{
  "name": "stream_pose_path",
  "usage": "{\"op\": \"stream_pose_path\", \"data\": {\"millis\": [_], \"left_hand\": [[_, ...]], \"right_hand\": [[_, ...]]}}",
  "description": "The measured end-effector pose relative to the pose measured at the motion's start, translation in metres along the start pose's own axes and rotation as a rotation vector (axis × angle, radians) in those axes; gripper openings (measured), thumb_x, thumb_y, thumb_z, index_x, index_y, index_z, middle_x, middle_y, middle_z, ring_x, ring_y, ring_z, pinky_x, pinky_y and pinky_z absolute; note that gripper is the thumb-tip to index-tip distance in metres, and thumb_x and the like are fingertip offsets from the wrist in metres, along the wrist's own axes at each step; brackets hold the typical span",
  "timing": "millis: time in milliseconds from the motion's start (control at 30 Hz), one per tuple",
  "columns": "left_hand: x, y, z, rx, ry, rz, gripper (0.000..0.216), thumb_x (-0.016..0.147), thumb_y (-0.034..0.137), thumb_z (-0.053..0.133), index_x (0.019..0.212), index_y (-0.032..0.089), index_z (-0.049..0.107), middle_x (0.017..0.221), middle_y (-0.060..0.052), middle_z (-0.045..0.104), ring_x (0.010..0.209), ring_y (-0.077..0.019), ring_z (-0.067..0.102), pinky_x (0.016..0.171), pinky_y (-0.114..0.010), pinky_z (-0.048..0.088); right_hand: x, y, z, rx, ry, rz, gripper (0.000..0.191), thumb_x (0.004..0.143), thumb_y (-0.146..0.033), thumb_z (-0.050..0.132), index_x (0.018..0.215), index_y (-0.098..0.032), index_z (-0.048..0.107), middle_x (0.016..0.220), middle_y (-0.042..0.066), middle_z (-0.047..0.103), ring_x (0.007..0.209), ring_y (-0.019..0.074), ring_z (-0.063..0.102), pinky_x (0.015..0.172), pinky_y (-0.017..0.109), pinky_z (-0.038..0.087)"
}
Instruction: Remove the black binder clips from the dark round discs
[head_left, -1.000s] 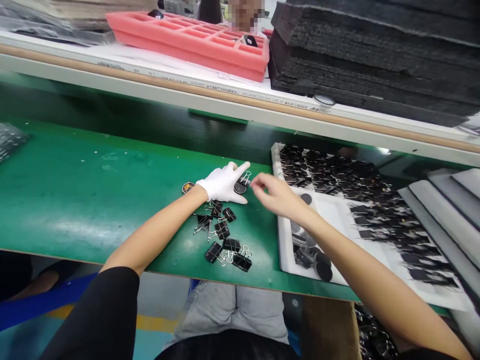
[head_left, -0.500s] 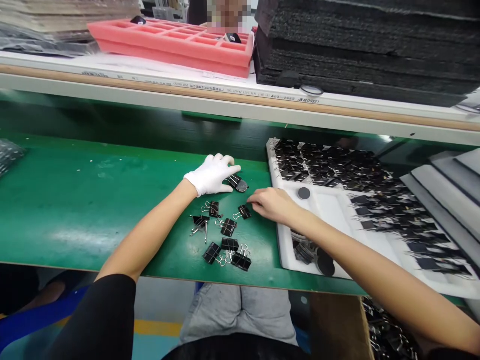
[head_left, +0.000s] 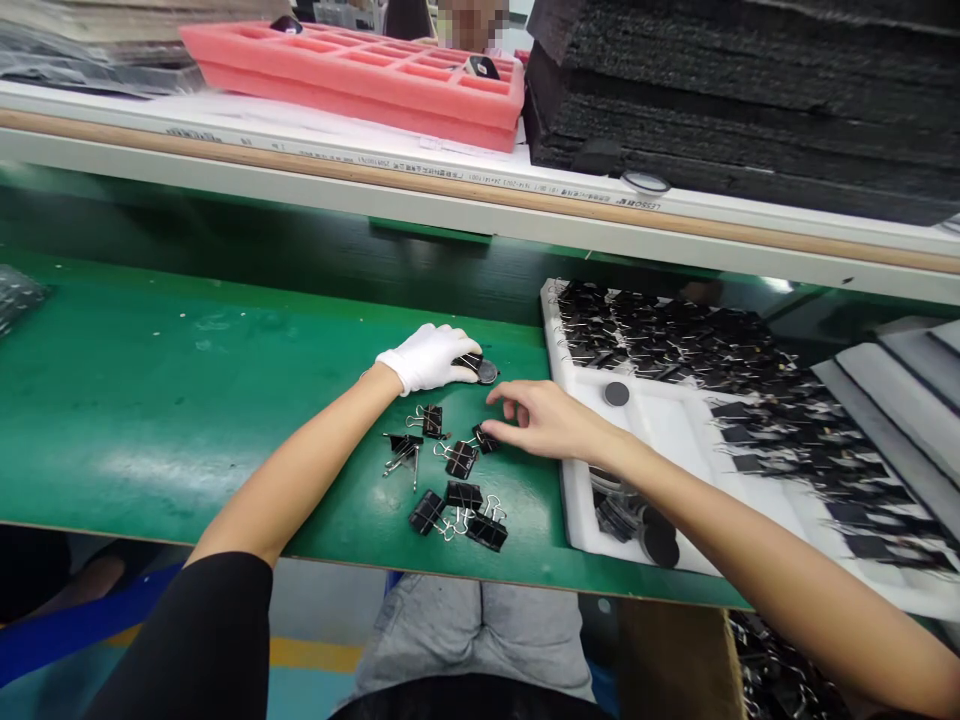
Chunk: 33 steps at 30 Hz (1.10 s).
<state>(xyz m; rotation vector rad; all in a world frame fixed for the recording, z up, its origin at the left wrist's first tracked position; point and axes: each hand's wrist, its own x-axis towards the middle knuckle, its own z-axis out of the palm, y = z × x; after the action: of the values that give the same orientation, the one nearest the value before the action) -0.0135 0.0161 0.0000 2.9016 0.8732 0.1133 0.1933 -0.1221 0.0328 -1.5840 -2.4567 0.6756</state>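
Note:
My left hand (head_left: 431, 358), in a white glove, has its thumb and fingers around a black binder clip (head_left: 470, 361) on the green table. A round dark disc (head_left: 487, 372) sticks out from that clip on the right. My bare right hand (head_left: 544, 418) hovers just right of it, thumb and forefinger apart. Its thumb tip overlaps another binder clip (head_left: 486, 437); whether they touch I cannot tell. Several loose binder clips (head_left: 461, 459) with silver wire handles lie between my forearms, nearer the table's front edge.
A white foam tray (head_left: 574, 500) on the right holds rows of clips (head_left: 675, 330) and a pile of round discs (head_left: 660, 540). One disc (head_left: 616, 393) lies apart. Above the table runs a shelf with a pink foam tray (head_left: 360, 85) and black foam sheets (head_left: 720, 110). A person sits beyond.
My left hand has closed its thumb and fingers onto the clip with the disc. My right hand's fingers have spread, and its thumb has come over the nearby binder clip.

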Motion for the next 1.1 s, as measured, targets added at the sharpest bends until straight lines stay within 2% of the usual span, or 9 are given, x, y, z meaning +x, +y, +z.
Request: {"op": "stream_pose_path", "data": {"millis": [100, 167, 333, 500, 633, 767, 867, 1000, 1100], "left_hand": [[0.000, 0.000, -0.002, 0.006, -0.015, -0.002, 0.052, 0.097, 0.059, 0.057, 0.135, 0.025, 0.065, 0.125, -0.007, 0.072, 0.114, -0.0287, 0.064, 0.087, -0.036, 0.044], [-0.001, 0.000, -0.002, 0.005, -0.022, -0.007, 0.055, 0.096, 0.061, 0.057, 0.137, 0.025, 0.064, 0.126, -0.007, 0.071, 0.113, -0.0291, 0.065, 0.087, -0.036, 0.045], [-0.002, 0.001, -0.003, -0.058, -0.039, -0.061, 0.058, 0.095, 0.064, 0.057, 0.140, 0.027, 0.061, 0.131, -0.007, 0.067, 0.105, -0.0274, 0.068, 0.080, -0.034, 0.047], [-0.004, -0.002, -0.010, -0.016, -0.082, -0.086, 0.055, 0.093, 0.063, 0.058, 0.134, 0.026, 0.065, 0.125, -0.008, 0.069, 0.100, -0.0281, 0.069, 0.077, -0.034, 0.047], [-0.006, -0.006, -0.015, -0.003, -0.089, -0.102, 0.053, 0.092, 0.063, 0.058, 0.129, 0.026, 0.068, 0.119, -0.008, 0.070, 0.097, -0.0277, 0.069, 0.077, -0.034, 0.047], [-0.007, -0.006, -0.015, 0.011, -0.093, -0.091, 0.050, 0.092, 0.062, 0.058, 0.125, 0.025, 0.069, 0.116, -0.009, 0.070, 0.093, -0.0276, 0.070, 0.074, -0.034, 0.046], [-0.007, -0.005, -0.014, 0.019, -0.095, -0.092, 0.049, 0.093, 0.060, 0.058, 0.126, 0.025, 0.069, 0.116, -0.009, 0.069, 0.094, -0.0283, 0.070, 0.076, -0.035, 0.047], [-0.006, -0.004, -0.014, 0.028, -0.090, -0.098, 0.049, 0.093, 0.060, 0.059, 0.127, 0.026, 0.069, 0.115, -0.009, 0.069, 0.096, -0.0287, 0.069, 0.080, -0.036, 0.047], [-0.006, -0.003, -0.015, 0.033, -0.094, -0.105, 0.047, 0.093, 0.059, 0.059, 0.126, 0.026, 0.069, 0.116, -0.009, 0.068, 0.097, -0.0277, 0.069, 0.081, -0.035, 0.047]], "right_hand": [[-0.005, -0.009, 0.003, -0.031, -0.055, -0.071, 0.026, 0.095, -0.041, 0.072, 0.113, -0.023, 0.074, 0.087, 0.002, 0.071, 0.074, 0.0181, 0.065, 0.062, 0.028, 0.041], [-0.005, -0.009, 0.002, -0.205, -0.052, -0.098, 0.018, 0.099, -0.030, 0.065, 0.109, -0.022, 0.077, 0.089, 0.004, 0.073, 0.076, 0.0197, 0.067, 0.063, 0.030, 0.040], [0.012, 0.024, -0.020, -0.547, -0.017, -0.090, 0.033, 0.096, -0.011, 0.056, 0.116, -0.023, 0.079, 0.101, 0.008, 0.078, 0.082, 0.0247, 0.072, 0.065, 0.033, 0.044], [0.031, 0.058, -0.038, -0.499, -0.005, -0.107, 0.041, 0.097, -0.009, 0.051, 0.124, -0.024, 0.078, 0.119, 0.005, 0.078, 0.100, 0.0267, 0.074, 0.072, 0.033, 0.053], [0.035, 0.061, -0.037, -0.372, -0.031, -0.114, 0.040, 0.096, -0.013, 0.051, 0.123, -0.024, 0.079, 0.120, 0.005, 0.077, 0.106, 0.0282, 0.074, 0.083, 0.038, 0.058], [0.033, 0.049, -0.036, -0.336, -0.019, 0.012, 0.054, 0.086, -0.005, 0.047, 0.128, -0.025, 0.075, 0.127, 0.006, 0.074, 0.112, 0.0305, 0.071, 0.093, 0.043, 0.057], [0.043, 0.035, -0.031, -0.186, 0.212, 0.081, 0.057, 0.084, -0.009, 0.045, 0.137, -0.019, 0.063, 0.137, 0.012, 0.067, 0.125, 0.0312, 0.063, 0.105, 0.045, 0.051], [0.084, 0.022, -0.011, 0.065, 0.516, 0.401, 0.048, 0.101, -0.035, 0.030, 0.140, -0.018, 0.053, 0.141, 0.019, 0.059, 0.136, 0.0344, 0.051, 0.116, 0.057, 0.038], [0.110, 0.024, 0.008, 0.085, 0.506, 0.585, 0.060, 0.105, -0.054, 0.021, 0.144, -0.018, 0.049, 0.159, 0.020, 0.041, 0.155, 0.0385, 0.024, 0.122, 0.072, 0.015]]}}
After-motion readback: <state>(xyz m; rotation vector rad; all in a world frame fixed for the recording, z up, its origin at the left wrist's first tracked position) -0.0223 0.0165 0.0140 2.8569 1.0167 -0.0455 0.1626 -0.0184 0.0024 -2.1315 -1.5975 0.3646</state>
